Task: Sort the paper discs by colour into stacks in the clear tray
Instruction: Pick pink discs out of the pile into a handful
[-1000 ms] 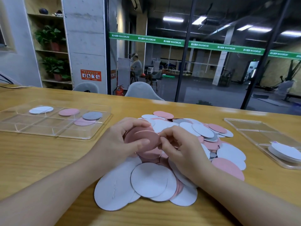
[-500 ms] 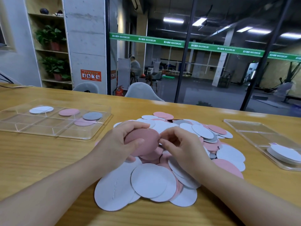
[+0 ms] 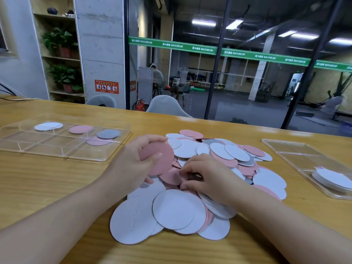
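A heap of white, pink and grey paper discs (image 3: 224, 155) lies in the middle of the wooden table. My left hand (image 3: 133, 162) grips a small stack of pink discs (image 3: 162, 155) at the heap's left side, thumb across the front. My right hand (image 3: 205, 174) is down on the heap just to the right, its curled fingers pinching at a pink disc (image 3: 171, 176). The clear divided tray (image 3: 62, 155) at the left holds a white disc (image 3: 48, 126), pink discs (image 3: 81, 129) and a grey disc (image 3: 108, 133).
A second clear tray (image 3: 297, 149) at the right holds a stack of white discs (image 3: 333, 180). Large white discs (image 3: 173, 208) lie at the heap's near edge. Grey chairs stand beyond the table's far edge, in front of a glass wall.
My left hand has shifted a little left with the pink stack. My right hand has dropped from the stack onto the heap below it.
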A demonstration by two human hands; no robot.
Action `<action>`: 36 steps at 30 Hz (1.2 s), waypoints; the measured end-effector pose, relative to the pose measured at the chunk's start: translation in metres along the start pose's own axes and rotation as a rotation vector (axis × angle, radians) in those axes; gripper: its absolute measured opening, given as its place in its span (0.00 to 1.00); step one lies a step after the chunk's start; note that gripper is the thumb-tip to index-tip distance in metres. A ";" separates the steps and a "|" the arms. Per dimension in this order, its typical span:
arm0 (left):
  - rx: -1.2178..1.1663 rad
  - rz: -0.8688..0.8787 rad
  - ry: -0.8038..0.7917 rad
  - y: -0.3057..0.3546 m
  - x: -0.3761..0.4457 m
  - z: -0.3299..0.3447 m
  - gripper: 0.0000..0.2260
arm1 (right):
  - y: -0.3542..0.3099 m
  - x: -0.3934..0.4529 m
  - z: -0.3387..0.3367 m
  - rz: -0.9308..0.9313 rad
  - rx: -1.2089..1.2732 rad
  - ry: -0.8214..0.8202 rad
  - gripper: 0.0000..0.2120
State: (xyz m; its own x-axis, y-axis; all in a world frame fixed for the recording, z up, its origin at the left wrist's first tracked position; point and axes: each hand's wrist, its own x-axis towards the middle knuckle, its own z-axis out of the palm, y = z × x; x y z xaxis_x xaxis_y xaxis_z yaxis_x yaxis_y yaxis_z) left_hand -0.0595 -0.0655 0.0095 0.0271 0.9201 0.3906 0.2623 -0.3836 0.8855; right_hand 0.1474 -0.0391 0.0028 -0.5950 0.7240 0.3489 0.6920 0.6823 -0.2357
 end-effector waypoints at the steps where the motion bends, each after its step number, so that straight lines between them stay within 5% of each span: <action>1: -0.014 -0.014 0.022 0.001 0.000 0.000 0.17 | 0.001 0.000 0.001 -0.026 -0.010 0.009 0.11; 9: -0.021 -0.021 0.087 0.001 0.001 -0.004 0.22 | 0.003 0.002 0.013 -0.186 -0.318 0.144 0.09; 13: -0.089 -0.049 0.036 0.000 0.003 -0.002 0.19 | 0.001 -0.002 0.006 -0.053 -0.020 0.272 0.09; 16: -0.193 -0.043 -0.037 0.002 0.004 0.000 0.03 | -0.006 -0.001 0.000 0.027 0.130 0.389 0.06; 20: -0.194 0.011 -0.144 -0.002 0.003 0.004 0.13 | -0.021 0.000 0.000 0.049 0.289 0.416 0.12; 24: -0.073 0.114 -0.121 -0.005 0.002 0.005 0.19 | -0.027 -0.001 0.001 0.042 0.365 0.375 0.12; 28: -0.017 0.085 -0.065 -0.001 0.001 0.003 0.30 | -0.013 -0.002 0.004 0.067 0.120 0.234 0.12; 36: -0.025 0.051 0.023 -0.003 0.004 0.000 0.23 | -0.014 0.005 0.001 0.002 -0.102 -0.016 0.17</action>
State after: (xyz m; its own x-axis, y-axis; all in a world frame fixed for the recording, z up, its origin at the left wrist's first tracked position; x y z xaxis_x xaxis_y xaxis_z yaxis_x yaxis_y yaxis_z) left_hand -0.0599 -0.0608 0.0079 0.0172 0.8976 0.4405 0.2373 -0.4317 0.8703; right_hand 0.1344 -0.0444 0.0070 -0.5995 0.7276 0.3336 0.7308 0.6675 -0.1427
